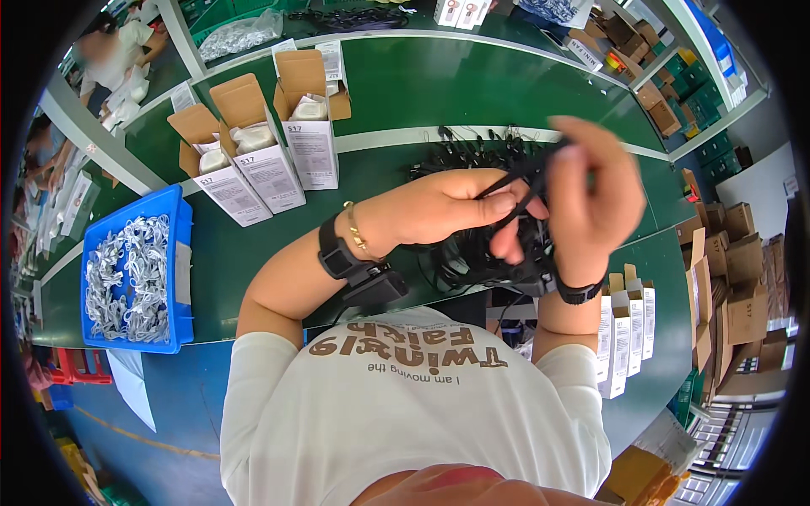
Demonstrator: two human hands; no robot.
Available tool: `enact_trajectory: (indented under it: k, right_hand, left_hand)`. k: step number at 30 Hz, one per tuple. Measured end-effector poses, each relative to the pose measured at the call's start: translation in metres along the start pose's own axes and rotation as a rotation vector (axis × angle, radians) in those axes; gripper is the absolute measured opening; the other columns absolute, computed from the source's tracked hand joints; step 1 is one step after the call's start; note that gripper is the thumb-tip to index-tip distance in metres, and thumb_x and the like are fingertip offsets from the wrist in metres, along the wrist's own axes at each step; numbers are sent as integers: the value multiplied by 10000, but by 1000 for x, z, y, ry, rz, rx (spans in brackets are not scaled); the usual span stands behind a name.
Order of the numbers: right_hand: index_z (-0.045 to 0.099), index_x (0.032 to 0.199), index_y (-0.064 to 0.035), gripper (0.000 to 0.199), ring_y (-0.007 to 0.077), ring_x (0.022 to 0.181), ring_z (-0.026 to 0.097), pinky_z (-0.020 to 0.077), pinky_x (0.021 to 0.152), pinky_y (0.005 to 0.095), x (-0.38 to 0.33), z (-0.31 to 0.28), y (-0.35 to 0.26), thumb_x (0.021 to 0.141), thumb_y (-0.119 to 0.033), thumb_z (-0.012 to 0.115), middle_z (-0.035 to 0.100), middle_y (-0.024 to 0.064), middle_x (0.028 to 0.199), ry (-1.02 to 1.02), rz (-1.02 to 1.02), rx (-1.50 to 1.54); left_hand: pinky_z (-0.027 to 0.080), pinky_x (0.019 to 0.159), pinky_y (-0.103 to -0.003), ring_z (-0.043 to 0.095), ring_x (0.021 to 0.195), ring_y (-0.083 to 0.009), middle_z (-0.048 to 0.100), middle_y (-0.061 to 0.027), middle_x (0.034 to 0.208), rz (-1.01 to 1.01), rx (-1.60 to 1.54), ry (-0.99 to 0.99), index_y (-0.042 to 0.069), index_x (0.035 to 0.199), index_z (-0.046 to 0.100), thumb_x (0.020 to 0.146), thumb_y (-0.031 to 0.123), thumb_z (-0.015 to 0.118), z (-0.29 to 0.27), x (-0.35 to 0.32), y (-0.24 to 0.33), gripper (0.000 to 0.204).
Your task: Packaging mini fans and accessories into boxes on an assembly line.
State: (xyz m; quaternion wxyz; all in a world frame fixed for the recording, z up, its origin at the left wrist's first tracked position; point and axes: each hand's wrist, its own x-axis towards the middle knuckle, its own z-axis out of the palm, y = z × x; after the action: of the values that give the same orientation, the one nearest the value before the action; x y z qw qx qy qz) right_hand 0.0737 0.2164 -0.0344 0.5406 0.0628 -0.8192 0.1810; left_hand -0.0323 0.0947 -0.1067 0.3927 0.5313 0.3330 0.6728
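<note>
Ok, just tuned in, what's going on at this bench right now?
A person at a green table holds a black cable up in both hands: the left hand pinches it while the right hand grips it close by. A heap of more black cables lies just beyond. Three open white boxes stand to the left, next to a blue bin of small white bagged parts.

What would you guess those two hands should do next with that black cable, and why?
Probably keep winding the black cable into a tidy loop. The left hand pinches it and the right hand holds it close above, both raised over a pile of black cables on the green table. Three open boxes stand to the left, each with a white bag inside.
</note>
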Motion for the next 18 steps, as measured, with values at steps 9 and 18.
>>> enact_trajectory:
  k: [9, 18]
  right_hand:
    - [520, 1113, -68, 214, 151, 690, 555, 442, 564, 216, -40, -1, 38, 951, -207, 532, 596, 99, 900, 171, 386, 1008]
    - [360, 1313, -47, 479, 321, 1215, 477, 376, 973, 469, -11, 7, 35, 932, -262, 554, 427, 223, 1358, 521, -147, 263]
  left_hand:
    - [469, 641, -257, 559, 640, -99, 543, 1, 681, -182, 281, 29, -9, 1200, 574, 988, 161, 440, -12, -29, 46, 303]
    - [452, 625, -241, 533, 611, -92, 545, -12, 674, -276, 330, 36, -2, 1213, 578, 982, 172, 452, -17, -44, 49, 316]
